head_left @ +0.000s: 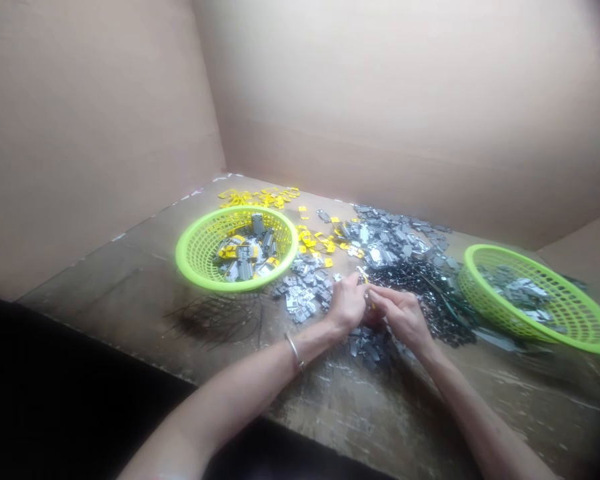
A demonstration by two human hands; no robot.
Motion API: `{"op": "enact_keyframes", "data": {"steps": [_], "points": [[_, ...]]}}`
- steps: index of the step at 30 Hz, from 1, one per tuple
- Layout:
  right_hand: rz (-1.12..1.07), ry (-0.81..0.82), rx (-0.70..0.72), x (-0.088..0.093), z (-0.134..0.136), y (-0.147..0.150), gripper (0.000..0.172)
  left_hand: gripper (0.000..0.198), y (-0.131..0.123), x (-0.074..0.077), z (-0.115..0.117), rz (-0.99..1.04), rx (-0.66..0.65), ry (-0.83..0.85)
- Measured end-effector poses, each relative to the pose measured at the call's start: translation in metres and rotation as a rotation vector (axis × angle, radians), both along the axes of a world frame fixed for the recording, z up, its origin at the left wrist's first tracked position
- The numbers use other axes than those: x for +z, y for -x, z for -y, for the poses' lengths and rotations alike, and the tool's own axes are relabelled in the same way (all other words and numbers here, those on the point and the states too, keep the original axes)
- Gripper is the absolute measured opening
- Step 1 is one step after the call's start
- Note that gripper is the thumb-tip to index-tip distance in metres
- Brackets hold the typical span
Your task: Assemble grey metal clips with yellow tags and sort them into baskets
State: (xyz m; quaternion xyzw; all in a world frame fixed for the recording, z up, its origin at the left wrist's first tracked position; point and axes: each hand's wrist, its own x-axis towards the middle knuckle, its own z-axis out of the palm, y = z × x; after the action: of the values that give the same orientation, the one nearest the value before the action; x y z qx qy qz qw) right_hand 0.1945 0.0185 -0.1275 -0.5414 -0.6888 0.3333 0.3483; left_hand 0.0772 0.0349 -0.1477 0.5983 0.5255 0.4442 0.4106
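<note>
My left hand point(349, 301) and my right hand point(403, 317) meet over the middle of the table, both closed. Between them is a small yellow part point(366, 281), mostly hidden by the fingers, with a pale bit at its upper end. The left hand grips it, and the right fingertips press against it. Just left of the hands lies a pile of flat silvery parts point(303, 297). To the right spreads a heap of small dark shiny pieces point(430, 300), and more grey plates point(373, 347) lie below the hands.
A lime-green basket point(183, 260) at left holds grey and yellow parts. Another green basket point(595, 333), at right, contains grey plates. Yellow frames point(260, 198) lie behind the left basket; grey plates point(395, 233) are heaped farther back. Thin dark wires point(220, 320) rest in front. Board walls point(380, 120) enclose the table.
</note>
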Motion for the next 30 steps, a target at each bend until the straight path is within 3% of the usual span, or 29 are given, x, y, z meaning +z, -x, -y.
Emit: {"op": "enact_keyframes", "data": {"steps": [9,16,23,30], "points": [[0.082,-0.045,0.023,0.0033,-0.0014,-0.0008,0.027,0.017,-0.0006,-0.0036,-0.0008,0.026,-0.045,-0.017],[-0.053,0.145,0.053,0.0086,-0.0003,-0.0037,0.033,0.016,-0.0001,0.001,-0.0006,0.064,-0.059,0.026],[0.027,0.048,0.028,0.0078,0.0017,-0.0001,0.031,0.018,-0.0006,-0.001,-0.0014,0.183,-0.059,0.12],[0.041,0.06,0.024,0.0047,0.0003,-0.0001,0.034,0.017,-0.0014,0.0001,0.0016,0.328,-0.038,0.175]]}}
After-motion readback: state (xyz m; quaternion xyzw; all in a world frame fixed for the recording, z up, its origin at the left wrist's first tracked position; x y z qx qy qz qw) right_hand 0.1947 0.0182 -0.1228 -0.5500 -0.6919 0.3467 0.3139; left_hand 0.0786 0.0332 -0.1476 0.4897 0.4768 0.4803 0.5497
